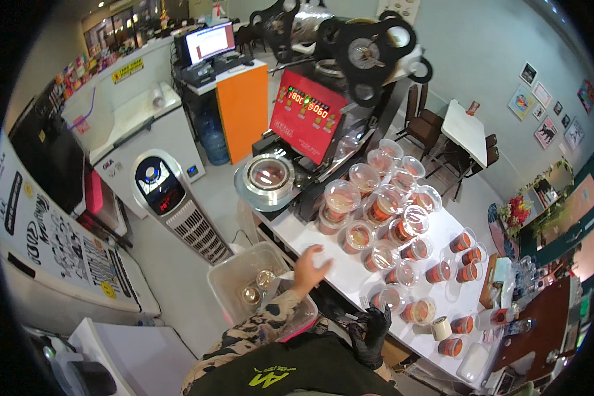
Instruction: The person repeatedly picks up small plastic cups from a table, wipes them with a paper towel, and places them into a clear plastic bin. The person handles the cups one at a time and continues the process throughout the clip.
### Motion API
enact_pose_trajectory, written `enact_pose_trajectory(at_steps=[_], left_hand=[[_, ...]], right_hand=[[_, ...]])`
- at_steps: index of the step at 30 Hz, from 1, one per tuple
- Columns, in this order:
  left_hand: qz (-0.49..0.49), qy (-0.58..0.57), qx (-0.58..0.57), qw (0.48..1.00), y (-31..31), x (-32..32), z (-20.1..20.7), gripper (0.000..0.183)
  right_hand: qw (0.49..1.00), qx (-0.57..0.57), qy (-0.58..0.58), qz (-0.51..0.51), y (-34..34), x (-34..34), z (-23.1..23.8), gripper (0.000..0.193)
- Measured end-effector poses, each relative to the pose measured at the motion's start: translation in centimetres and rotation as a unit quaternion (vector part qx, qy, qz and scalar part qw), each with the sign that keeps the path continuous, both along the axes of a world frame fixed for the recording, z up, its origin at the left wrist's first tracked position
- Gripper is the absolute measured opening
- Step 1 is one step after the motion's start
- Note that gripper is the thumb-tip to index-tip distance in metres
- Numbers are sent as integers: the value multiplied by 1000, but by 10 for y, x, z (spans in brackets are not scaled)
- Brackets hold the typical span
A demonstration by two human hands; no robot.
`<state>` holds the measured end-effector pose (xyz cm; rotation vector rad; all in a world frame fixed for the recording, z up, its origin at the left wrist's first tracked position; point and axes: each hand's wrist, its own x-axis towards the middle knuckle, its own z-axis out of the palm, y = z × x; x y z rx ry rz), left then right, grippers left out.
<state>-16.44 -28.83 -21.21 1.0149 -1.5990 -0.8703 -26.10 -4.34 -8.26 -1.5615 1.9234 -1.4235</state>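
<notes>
Where the near edge of the white table point(302, 231) runs past the person, a clear plastic cup point(391, 298) with a see-through lid stands just beside the right hand point(371, 333). That hand wears a black glove, and its fingers look partly curled; something small and dark shows next to them, but whether the hand grips it cannot be told. The left hand point(310, 269) is bare and has nothing in its hold: its thumb and forefinger stand well apart over the table's edge, near the cups but touching none of them. Whether it rests on the table is unclear.

Around the nearest cup are many more cups point(403, 272) with orange-red contents, crowded and partly stacked toward the far end, more loosely spaced to the right. Below the left forearm, in its patterned sleeve point(261, 323), is a translucent tub point(228, 280) with shiny round things inside. Beyond the table's far left end, a machine with a red panel point(308, 115) has a cup in its round metal holder point(247, 181). A tower fan point(195, 224) stands left of the tub and machine.
</notes>
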Motion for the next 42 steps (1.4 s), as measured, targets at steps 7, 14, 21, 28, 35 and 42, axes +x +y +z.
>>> enact_pose_trajectory(at_steps=[7, 14, 21, 28, 35, 42], left_hand=[[-42, -66, 1, 997, -18, -86, 42, 71], [-8, -52, 40, 998, -8, -89, 34, 50], [-6, -34, 15, 999, -4, -83, 27, 48], [50, -38, 26, 998, 0, -81, 26, 49], [64, 0, 8, 998, 18, -60, 18, 49], [59, 90, -8, 994, 18, -15, 37, 50]], right_hand=[[995, -70, -71, -30, 8, -20, -24, 75], [966, -85, -230, -87, 19, -27, -18, 95], [967, -105, -223, -70, 19, -29, -15, 97], [965, -122, -222, -74, 21, -31, -16, 95], [972, -114, -188, -84, 24, -31, -10, 95], [972, -128, -193, -48, 20, -32, -13, 96]])
